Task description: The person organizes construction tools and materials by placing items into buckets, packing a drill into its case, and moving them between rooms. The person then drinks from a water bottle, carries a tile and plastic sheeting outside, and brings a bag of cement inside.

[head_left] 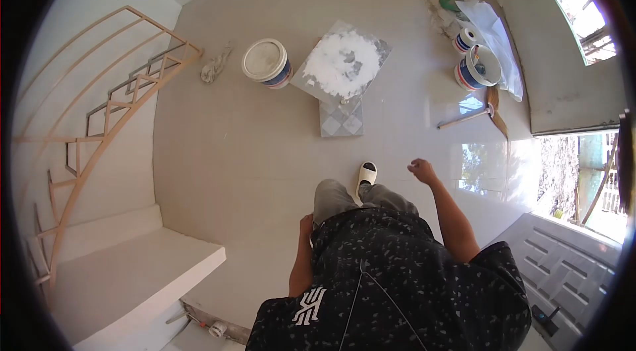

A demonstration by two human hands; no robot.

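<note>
My right hand (421, 169) hangs out to the right of my body, its fingers loosely curled with nothing seen in them. Beside my thigh, my left hand (306, 225) is seen mostly from the back, and its fingers are hidden. Neither hand touches any of the things on the floor. Ahead lies a grey board or tile (308, 84) with a spread heap of white powder or paste (344, 82) on it. A grey-and-white patterned tile (341, 127) pokes out from under its near side. Left of these stands a lidded bucket (264, 61).
A crumpled rag (216, 67) lies left of the bucket. At right are an open bucket (487, 67), a smaller tub (464, 39), plastic sheeting (507, 53) and a long-handled tool (464, 117). A brown stair railing (109, 127) runs along the left. A door panel (563, 265) is at lower right.
</note>
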